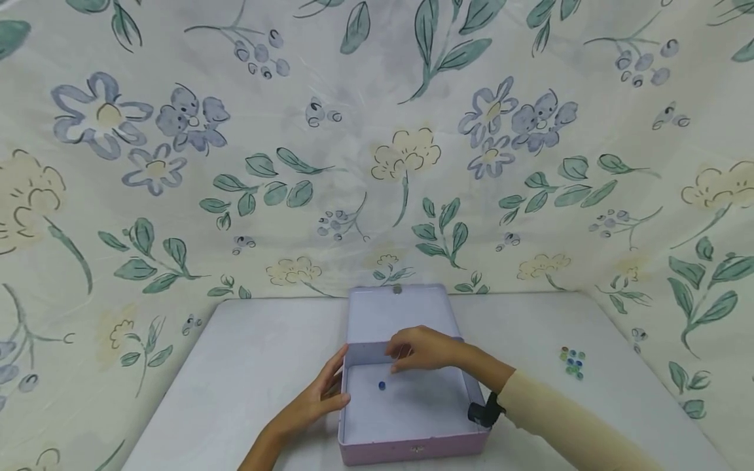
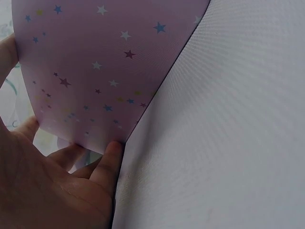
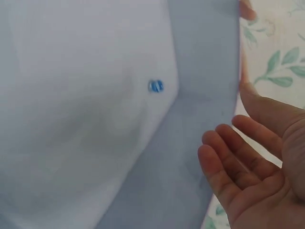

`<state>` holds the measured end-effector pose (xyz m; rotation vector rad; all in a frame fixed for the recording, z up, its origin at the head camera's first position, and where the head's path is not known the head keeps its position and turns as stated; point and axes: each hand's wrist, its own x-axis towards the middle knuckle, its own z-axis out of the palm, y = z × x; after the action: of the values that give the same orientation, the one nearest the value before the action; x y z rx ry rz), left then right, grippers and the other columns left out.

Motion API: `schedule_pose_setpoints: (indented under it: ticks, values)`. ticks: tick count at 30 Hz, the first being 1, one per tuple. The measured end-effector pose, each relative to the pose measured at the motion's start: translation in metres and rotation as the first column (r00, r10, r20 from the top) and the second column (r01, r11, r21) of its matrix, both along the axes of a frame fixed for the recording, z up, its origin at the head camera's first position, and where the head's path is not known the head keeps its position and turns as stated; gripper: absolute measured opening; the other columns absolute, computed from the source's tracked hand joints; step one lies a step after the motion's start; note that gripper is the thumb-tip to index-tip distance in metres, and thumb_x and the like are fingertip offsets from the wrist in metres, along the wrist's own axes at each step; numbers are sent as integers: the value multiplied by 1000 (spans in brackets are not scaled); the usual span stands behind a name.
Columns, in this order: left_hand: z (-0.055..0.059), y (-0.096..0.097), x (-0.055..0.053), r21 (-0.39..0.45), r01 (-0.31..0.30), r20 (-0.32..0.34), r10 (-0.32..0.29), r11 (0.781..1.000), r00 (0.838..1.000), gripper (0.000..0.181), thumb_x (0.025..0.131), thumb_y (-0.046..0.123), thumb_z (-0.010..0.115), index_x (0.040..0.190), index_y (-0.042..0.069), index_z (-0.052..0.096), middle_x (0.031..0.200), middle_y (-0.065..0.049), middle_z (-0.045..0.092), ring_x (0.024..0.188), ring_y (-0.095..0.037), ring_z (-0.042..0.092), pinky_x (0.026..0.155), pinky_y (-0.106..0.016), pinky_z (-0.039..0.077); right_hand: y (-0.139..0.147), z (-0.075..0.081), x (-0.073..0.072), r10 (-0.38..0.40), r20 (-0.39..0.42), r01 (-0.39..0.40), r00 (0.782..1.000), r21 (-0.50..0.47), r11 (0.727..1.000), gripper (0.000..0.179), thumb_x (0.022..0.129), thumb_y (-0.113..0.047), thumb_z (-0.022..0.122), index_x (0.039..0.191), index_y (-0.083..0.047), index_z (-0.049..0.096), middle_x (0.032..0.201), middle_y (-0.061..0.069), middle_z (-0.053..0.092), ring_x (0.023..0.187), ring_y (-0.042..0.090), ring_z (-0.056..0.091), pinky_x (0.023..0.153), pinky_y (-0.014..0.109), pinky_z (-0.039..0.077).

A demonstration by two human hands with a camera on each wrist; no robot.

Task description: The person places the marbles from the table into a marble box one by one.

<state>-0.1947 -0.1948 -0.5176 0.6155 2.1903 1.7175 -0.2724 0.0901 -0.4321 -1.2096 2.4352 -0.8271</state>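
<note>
As the spread left hand (image 1: pixel 306 404) touches the box (image 1: pixel 377 451), the right hand (image 1: pixel 425 347) hovers, relaxed.

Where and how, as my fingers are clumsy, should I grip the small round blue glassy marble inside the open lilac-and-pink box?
Probably pinch the marble across its rounded sides, from above: no handle shows, and the box has walls around it but an open top.

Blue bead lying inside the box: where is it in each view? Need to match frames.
Head: blue bead low centre, on the box floor, below and left of the right hand.
Left wrist: not in it.
Right wrist: above and just right of centre, near a floor corner.
Shared landmark: the box; inside visible in head and right wrist, pink starred outside in left wrist.
</note>
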Motion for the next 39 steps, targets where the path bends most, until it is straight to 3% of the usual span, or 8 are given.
schedule_pose_setpoints:
  ticks: [10,19,24,30,35,39]
  values:
    - [-2,-1,1,13,19,-19,-19,1000,1000,86,99,21,58,162,23,0,166,-26,-2,146,-62,10,116,-69,22,62,27,-5,-96,-37,96,995,3,995,34,90,-24,75,117,-5,70,110,9,72,97,13,69,86,23,57]
    - [-1,0,3,18,17,-4,-17,1000,1000,86,99,21,58,162,23,1,166,-27,-3,146,-62,9,116,-70,21,134,32,-5,-235,-19,234,972,-37,972,36,92,-27,72,121,-5,68,109,8,72,97,15,69,83,24,58]
    - [0,0,3,11,14,0,-14,1000,1000,86,99,21,58,162,22,0,166,-26,-4,146,-63,9,116,-70,22,175,32,1,-342,-35,342,939,-23,940,36,93,-29,71,121,-8,69,111,4,73,98,17,69,79,24,58]
    - [1,0,3,10,7,2,-7,1000,1000,86,99,21,59,162,24,1,166,-26,-3,146,-62,9,116,-69,22,220,30,8,-492,-27,492,870,-16,871,37,94,-33,70,121,-9,68,111,4,73,100,19,68,77,22,56]
    - [1,0,2,5,12,-4,-12,1000,1000,86,99,21,58,162,23,0,166,-25,-3,146,-61,10,116,-68,23,250,29,16,-541,-27,540,841,-32,841,37,95,-31,69,122,-6,67,114,11,71,100,19,67,76,20,56]
    - [1,1,1,0,10,-16,-10,1000,1000,86,99,19,58,162,23,0,167,-25,-2,146,-61,11,117,-67,23,267,23,18,-592,-50,592,804,-17,806,38,96,-32,68,122,-5,67,114,10,71,101,20,67,77,20,56]
